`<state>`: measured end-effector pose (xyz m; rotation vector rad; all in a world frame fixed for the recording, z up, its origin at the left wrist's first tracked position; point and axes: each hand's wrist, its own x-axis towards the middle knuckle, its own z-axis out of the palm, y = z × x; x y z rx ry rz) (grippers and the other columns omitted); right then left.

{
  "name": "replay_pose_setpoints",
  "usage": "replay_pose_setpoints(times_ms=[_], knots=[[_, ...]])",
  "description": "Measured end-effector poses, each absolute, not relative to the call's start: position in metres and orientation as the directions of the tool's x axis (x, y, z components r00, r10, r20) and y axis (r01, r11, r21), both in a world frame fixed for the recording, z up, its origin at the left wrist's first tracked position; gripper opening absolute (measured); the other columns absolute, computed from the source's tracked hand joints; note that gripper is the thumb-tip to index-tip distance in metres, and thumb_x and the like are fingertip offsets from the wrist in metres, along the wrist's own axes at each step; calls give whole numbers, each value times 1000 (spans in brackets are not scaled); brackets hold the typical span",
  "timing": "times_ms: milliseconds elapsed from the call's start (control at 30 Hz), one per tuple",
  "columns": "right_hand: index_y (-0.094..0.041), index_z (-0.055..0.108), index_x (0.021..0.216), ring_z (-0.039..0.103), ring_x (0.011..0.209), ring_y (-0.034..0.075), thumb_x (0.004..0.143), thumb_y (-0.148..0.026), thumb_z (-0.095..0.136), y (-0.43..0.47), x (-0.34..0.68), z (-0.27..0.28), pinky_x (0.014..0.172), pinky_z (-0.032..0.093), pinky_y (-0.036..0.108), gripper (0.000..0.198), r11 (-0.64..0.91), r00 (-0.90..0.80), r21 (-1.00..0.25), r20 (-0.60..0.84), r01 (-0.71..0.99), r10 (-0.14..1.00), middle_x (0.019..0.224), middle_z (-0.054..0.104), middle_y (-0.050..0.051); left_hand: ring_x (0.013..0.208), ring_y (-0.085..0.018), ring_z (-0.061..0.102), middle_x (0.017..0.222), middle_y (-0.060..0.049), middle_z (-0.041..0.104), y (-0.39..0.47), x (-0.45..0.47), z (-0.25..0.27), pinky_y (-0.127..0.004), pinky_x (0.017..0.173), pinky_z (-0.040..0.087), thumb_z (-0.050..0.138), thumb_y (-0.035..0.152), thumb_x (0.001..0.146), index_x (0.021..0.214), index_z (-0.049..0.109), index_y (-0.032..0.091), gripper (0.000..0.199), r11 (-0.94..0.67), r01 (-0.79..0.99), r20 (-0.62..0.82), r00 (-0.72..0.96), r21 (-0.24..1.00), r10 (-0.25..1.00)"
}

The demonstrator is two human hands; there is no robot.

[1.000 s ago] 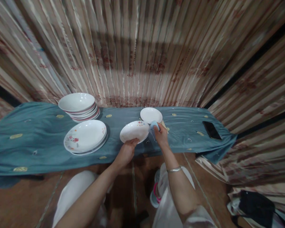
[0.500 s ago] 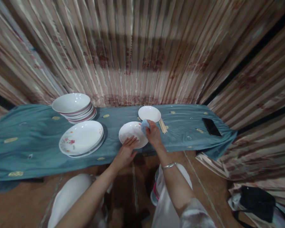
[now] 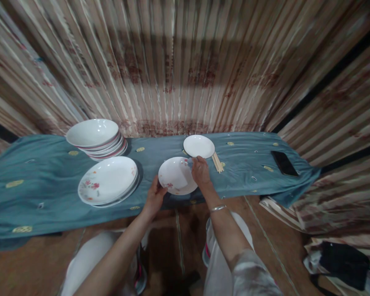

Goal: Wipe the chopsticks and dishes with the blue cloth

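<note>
A white plate (image 3: 174,172) with red flowers lies near the front edge of the cloth-covered table. My left hand (image 3: 156,194) grips its left rim, thumb on top and fingers at the outer side. At the right rim is my right hand (image 3: 201,172), closed on a light blue cloth (image 3: 190,161) that is mostly hidden by the fingers. Behind the flowered plate stands a smaller plain white plate (image 3: 199,146), close to my right fingertips. Several light wooden chopsticks (image 3: 217,162) lie beside it, partly under its edge.
To the left sit a stack of flowered plates (image 3: 106,181) and, behind it, a stack of white bowls (image 3: 94,133). A black phone (image 3: 284,163) rests at the table's right end. A curtain (image 3: 179,82) hangs behind; a black bag (image 3: 343,263) is at lower right.
My left hand has moved from the plate's inner surface to its left rim. My right hand stays at the right side, with less of the blue cloth showing. The view has shifted slightly.
</note>
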<state>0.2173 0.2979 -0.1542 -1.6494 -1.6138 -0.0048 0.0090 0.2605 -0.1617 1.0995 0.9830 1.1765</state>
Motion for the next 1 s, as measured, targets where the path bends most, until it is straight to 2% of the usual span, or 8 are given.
replay_pose_setpoints(times_ms=[133,267,500,667,833,1000], knots=[[-16,61,94,52,99,26,87,-10,35,302,213,-148,95,41,50,28,126,140,-454,508,882,850,88,60,14,119,-26,50,130,-9,56,258,8,-152,-42,104,36,69,23,61,125,52,18,66,74,-227,-41,148,971,988],[-12,61,93,52,95,28,84,-5,35,307,208,-146,90,41,51,28,128,80,-377,490,917,868,87,60,16,120,-26,49,129,-8,57,255,6,-144,-42,103,36,67,20,63,122,53,18,61,90,-238,-50,170,967,984],[-10,58,102,50,105,28,83,-1,34,312,188,-141,94,38,49,32,139,-1,-270,454,953,891,99,63,19,123,-24,47,133,-8,54,253,2,-140,-39,104,36,67,21,65,125,52,19,61,100,-257,-44,216,961,975],[-4,54,115,47,118,28,84,-2,34,315,176,-136,100,34,47,37,194,-73,-282,387,939,919,117,58,24,123,-24,47,135,-7,52,253,2,-138,-38,104,35,67,21,66,126,50,20,63,123,-276,-54,246,953,968],[-6,53,121,44,125,23,83,-2,37,320,167,-138,108,30,42,42,279,-162,-281,377,918,912,128,55,19,125,-24,46,136,-9,51,255,3,-143,-38,105,35,68,20,65,127,48,19,66,123,-313,-41,256,942,966],[-8,56,120,44,125,22,81,0,35,317,152,-133,109,31,40,45,376,-261,-267,381,888,887,128,55,16,124,-25,47,136,-9,51,255,3,-147,-39,105,35,68,20,64,126,50,19,64,107,-321,-32,231,941,972]])
